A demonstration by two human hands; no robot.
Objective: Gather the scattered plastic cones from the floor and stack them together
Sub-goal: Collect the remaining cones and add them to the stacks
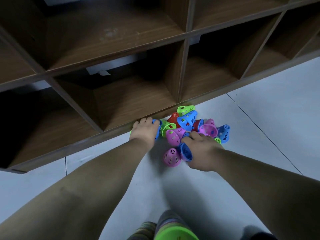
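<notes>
A heap of perforated plastic cones lies on the floor against the shelf's base: green (186,110), blue (187,120), red (173,117), pink (208,129) and others. My left hand (144,132) is closed over a blue cone (158,126) at the heap's left edge, with a green cone (167,128) beside it. My right hand (201,149) grips another blue cone (186,152), its wide mouth facing left. A lone pink cone (171,157) lies just left of that hand. A blue cone (224,134) rests at the heap's right side.
A dark wooden cubby shelf (121,101) runs across the top, its base edge touching the cones. Pale floor tiles (268,101) stretch to the right. At the bottom edge, a large green cone (174,232) sits by my striped socks.
</notes>
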